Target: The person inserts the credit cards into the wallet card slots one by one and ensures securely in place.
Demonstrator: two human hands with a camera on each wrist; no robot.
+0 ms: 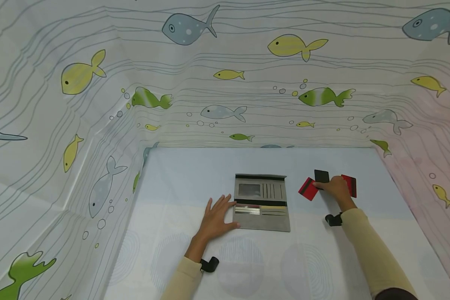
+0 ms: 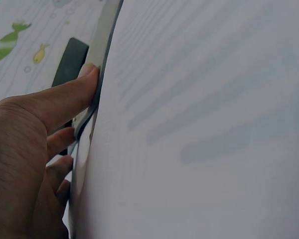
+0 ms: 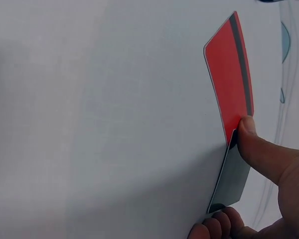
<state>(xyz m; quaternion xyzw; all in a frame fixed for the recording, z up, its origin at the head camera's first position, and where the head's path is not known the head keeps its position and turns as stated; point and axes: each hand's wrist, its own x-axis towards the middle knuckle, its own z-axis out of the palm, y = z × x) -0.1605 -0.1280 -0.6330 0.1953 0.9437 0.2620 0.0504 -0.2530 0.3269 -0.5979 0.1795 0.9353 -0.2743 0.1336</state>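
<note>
A grey wallet (image 1: 261, 222) lies unfolded, with card slots and a clear window in its upper half and light-coloured items tucked along the fold. My left hand (image 1: 215, 219) rests at its left side, fingers spread. In the left wrist view the thumb (image 2: 72, 99) lies against the wallet's edge. Farther right, my right hand (image 1: 339, 189) holds a black card (image 1: 321, 175) between thumb and curled fingers. The thumb's tip also meets the corner of a red card (image 3: 228, 79) with a dark stripe. Another red card (image 1: 351, 186) is partly covered by the hand.
The pale table (image 1: 262, 271) has faint printed circles. Fish-patterned sheeting (image 1: 225, 93) rises behind it and along both sides. A small black wrist camera (image 1: 210, 264) sits on the left wrist, another wrist camera (image 1: 333, 219) on the right.
</note>
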